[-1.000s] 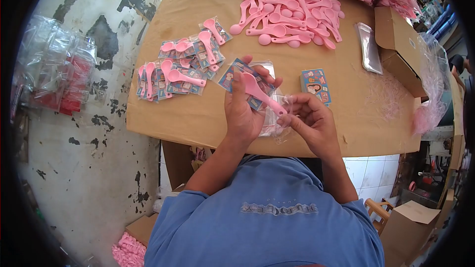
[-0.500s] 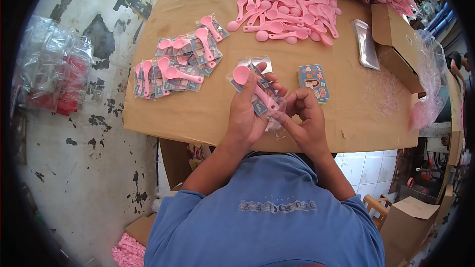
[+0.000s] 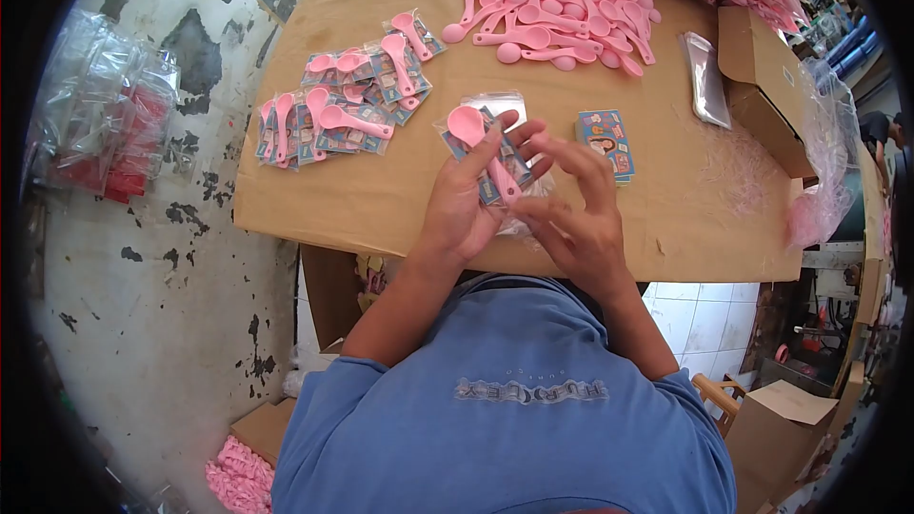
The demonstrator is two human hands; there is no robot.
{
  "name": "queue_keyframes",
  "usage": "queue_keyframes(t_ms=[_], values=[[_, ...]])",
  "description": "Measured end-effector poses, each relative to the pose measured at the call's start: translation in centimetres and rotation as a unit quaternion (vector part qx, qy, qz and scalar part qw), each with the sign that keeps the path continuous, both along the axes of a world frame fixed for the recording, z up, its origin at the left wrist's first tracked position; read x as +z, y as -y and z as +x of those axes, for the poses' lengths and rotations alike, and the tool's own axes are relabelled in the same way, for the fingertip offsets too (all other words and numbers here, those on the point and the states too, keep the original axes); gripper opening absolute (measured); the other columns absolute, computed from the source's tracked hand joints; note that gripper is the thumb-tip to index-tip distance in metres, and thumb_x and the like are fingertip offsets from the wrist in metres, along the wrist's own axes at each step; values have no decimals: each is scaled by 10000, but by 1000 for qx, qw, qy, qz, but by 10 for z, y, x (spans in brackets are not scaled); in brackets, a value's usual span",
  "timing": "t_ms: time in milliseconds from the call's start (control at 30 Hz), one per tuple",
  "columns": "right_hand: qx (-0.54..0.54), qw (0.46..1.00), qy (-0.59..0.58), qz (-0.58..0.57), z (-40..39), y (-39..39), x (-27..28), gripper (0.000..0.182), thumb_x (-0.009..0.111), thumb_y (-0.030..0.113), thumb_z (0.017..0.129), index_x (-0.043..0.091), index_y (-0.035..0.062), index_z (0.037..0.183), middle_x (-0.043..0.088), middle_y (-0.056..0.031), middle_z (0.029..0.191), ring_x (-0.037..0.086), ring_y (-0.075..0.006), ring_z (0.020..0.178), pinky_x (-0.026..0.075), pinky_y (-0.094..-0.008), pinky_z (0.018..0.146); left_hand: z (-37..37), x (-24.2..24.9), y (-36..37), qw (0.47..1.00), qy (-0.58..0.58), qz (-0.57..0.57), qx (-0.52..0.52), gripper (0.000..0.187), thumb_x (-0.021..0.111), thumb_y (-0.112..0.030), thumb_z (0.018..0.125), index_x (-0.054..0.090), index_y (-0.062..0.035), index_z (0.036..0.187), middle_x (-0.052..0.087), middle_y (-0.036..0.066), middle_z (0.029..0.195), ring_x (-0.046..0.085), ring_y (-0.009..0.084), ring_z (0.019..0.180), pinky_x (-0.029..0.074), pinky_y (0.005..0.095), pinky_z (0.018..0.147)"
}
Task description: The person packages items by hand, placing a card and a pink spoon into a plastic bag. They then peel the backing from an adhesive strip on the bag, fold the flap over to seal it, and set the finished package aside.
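Note:
My left hand (image 3: 459, 202) is closed round a clear plastic bag holding a pink measuring spoon (image 3: 466, 125) and a blue printed card (image 3: 488, 190). The spoon's bowl points away from me, and its handle slants down to the right. Beside the handle end, my right hand (image 3: 588, 219) has its fingers spread, the thumb side right at the bag's edge. Under the hands lies a stack of clear bags (image 3: 503, 103), partly hidden. A pile of printed cards (image 3: 606, 146) sits just beyond my right hand.
Packed spoons (image 3: 333, 114) lie in overlapping rows at the left of the brown-covered table (image 3: 381, 214). A heap of loose pink spoons (image 3: 562, 9) fills the far side. At the right are a clear bag pack (image 3: 705, 81) and an open cardboard box (image 3: 762, 86).
My right hand has opened from a pinch at the bag's lower end, its fingers spreading upward. The left hand still holds the bag, shifted slightly left.

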State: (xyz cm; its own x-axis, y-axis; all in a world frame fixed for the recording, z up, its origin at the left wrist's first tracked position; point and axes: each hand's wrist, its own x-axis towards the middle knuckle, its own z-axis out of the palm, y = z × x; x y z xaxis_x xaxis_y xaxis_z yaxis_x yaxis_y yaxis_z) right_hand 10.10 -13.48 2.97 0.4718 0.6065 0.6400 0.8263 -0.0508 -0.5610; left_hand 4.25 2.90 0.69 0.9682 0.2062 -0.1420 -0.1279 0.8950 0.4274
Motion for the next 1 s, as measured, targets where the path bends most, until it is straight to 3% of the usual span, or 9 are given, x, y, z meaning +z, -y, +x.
queue_keyframes(t_ms=[67,167,267,400,533,633,767,867,1000], values=[[40,999,-8,-6,0,8,11,245,844,35,735,767,87,962,659,-101,1340,586,-351,1261,499,-469,1015,1,1,-5,1000,-2,-11,2,420,529,-195,1099,440,-28,1474,556,198,1449,556,280,1356,481,472,1156],[64,997,-29,-9,1,27,13,261,858,52,720,761,75,961,694,-113,1255,629,-356,1191,516,-462,989,0,8,-8,1000,-7,1,-5,440,529,-179,1095,415,-26,1491,507,209,1512,496,307,1428,460,499,1171],[37,999,-6,26,4,45,25,226,818,19,783,736,53,990,705,-131,1211,661,-336,1128,528,-442,970,3,15,-4,1000,5,17,-25,448,525,-182,1096,404,-27,1498,476,214,1540,471,317,1451,447,515,1181],[43,962,-141,228,17,53,1,288,671,-62,886,659,36,1157,700,-163,1225,641,-298,1165,491,-416,1023,1,17,-1,999,0,-2,-41,449,508,-188,1101,397,-23,1504,445,217,1565,439,324,1475,432,529,1193],[-46,995,-61,62,30,49,11,416,714,-52,835,667,51,1234,675,-155,1312,607,-361,1235,459,-459,1081,4,19,-5,998,2,-26,-51,458,499,-180,1100,388,-16,1513,434,218,1574,424,332,1484,419,536,1202],[4,1000,7,-15,30,35,14,494,760,-28,774,705,108,1246,679,-143,1311,590,-383,1268,446,-473,1103,6,16,-4,995,13,-49,-91,473,510,-173,1090,386,-10,1516,435,224,1571,420,347,1485,410,550,1205],[101,994,10,50,29,39,19,433,797,19,759,764,136,1174,658,-156,1353,568,-390,1311,450,-491,1104,11,12,-4,996,-5,-43,-79,483,525,-174,1081,391,0,1511,430,232,1574,413,359,1489,404,559,1207],[150,960,-128,197,36,55,15,408,786,24,785,771,146,1174,646,-157,1382,561,-398,1327,452,-491,1102,11,11,-8,996,-13,-46,-78,478,520,-176,1082,397,5,1506,439,235,1568,410,357,1491,404,538,1212],[5,1000,-23,-21,46,40,22,408,753,28,828,768,183,1204,598,-136,1469,507,-396,1392,433,-498,1123,18,20,-3,993,-19,-44,-110,465,516,-185,1085,411,-1,1499,513,221,1503,446,343,1466,420,511,1204]])
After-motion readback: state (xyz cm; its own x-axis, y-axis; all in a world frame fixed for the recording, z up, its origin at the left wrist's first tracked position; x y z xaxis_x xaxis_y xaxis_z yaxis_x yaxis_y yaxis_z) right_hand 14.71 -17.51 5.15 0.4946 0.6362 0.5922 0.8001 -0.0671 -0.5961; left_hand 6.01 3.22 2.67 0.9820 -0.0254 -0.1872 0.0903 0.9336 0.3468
